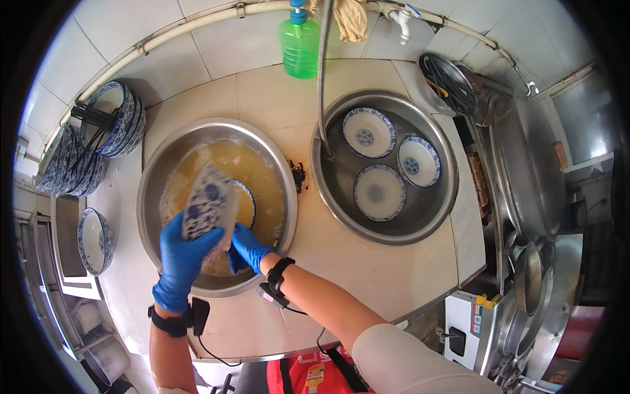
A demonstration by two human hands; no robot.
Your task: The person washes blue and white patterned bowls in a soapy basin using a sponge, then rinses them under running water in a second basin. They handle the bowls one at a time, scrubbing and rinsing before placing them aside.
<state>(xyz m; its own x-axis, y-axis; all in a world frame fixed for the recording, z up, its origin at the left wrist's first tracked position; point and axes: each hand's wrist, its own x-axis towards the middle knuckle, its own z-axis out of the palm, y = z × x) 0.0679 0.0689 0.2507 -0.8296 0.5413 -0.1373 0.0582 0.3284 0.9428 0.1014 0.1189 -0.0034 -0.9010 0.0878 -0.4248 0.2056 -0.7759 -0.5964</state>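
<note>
My left hand (pixel 184 256), in a blue glove, grips a blue-and-white patterned bowl (pixel 206 202). The bowl is tipped on its side above the left steel basin (pixel 290 207) and slightly blurred by motion. Close against the bowl's open side is my right hand (pixel 248 247), also gloved in blue. A dark blue piece that looks like a cloth (pixel 237 262) hangs from it; the fingertips are partly hidden behind the bowl. Cloudy yellowish water with some foam (pixel 266 167) fills the basin. Another patterned bowl (pixel 246 209) sits in that water, partly covered by the held one.
The right steel basin (pixel 445 216) holds three patterned bowls (pixel 380 192) in water, and a hose (pixel 323 74) runs into it. Stacked bowls (pixel 118 123) and a single bowl (pixel 95 241) stand left. A green pump bottle (pixel 300 49) is at the wall. Metal pans (pixel 529 278) crowd the right.
</note>
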